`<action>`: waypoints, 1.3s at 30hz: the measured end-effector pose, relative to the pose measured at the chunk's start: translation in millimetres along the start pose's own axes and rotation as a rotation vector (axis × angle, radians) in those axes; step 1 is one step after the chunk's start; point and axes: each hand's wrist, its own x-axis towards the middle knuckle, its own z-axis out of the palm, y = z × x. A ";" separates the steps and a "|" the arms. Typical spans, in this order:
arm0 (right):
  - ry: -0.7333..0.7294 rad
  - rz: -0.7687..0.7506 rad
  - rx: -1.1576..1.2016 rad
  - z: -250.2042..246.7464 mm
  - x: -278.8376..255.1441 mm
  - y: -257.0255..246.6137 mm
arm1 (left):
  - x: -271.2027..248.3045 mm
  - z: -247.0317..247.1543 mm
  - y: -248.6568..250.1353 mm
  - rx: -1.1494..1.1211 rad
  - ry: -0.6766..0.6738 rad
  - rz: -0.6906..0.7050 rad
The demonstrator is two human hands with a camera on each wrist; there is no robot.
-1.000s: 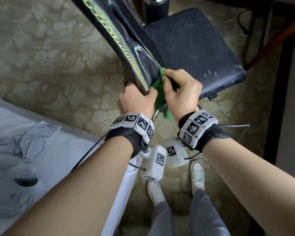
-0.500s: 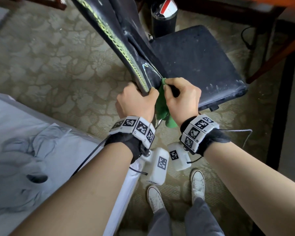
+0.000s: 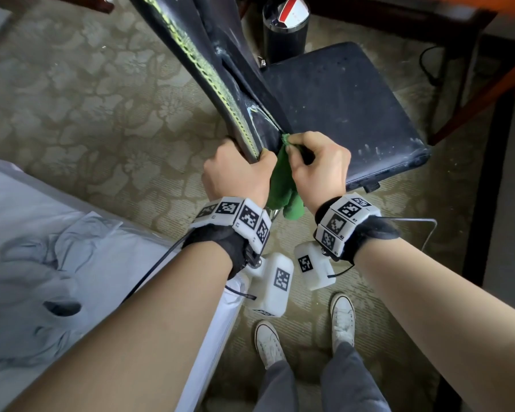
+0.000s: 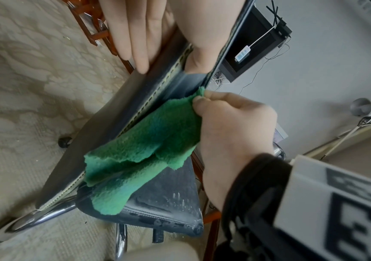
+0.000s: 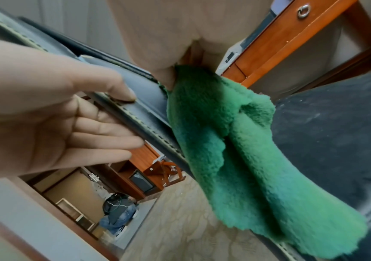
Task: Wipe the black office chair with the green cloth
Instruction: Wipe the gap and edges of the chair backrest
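Here the black office chair (image 3: 339, 108) backrest edge was gripped by the left hand (image 3: 238, 173); the green cloth (image 3: 283, 185) was pinched against it by the right hand (image 3: 321, 168). Behind, a black bin (image 3: 284, 34) held a red-and-white packet (image 3: 292, 10).

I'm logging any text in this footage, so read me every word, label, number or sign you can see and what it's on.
None can be read.
Wrist bands: square black-and-white coded markers, with tiny characters beneath them too small to read.
Dark cylinder behind the black office chair: a red-and-white label, too blurred to read.
Green cloth: no print.
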 end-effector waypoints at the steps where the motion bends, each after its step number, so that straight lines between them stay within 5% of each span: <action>1: -0.011 0.006 -0.014 -0.3 0.8 -0.2 | 0.3 0.0 0.0 0.003 -0.004 0.002; 8: 0.064 -0.160 0.007 -1.2 6.4 -23.2 | 3.7 4.7 -5.9 -0.003 0.005 0.009; 15: -0.045 -0.021 -0.073 -0.7 0.9 -1.9 | 1.5 2.4 -3.9 0.000 0.013 0.008; 22: 0.087 -0.174 0.031 0.4 4.0 -24.1 | 5.5 6.4 -8.7 -0.010 0.018 0.019; 28: -0.011 -0.086 -0.060 -2.4 4.8 -8.8 | 4.0 -3.3 -9.0 -0.035 0.000 0.037; 35: 0.043 -0.279 0.005 -4.7 16.8 -50.5 | 2.6 -19.1 -7.5 -0.093 0.109 0.109; 39: 0.029 -0.252 0.035 -2.4 15.4 -45.9 | 3.3 -16.4 -6.0 -0.089 0.108 0.093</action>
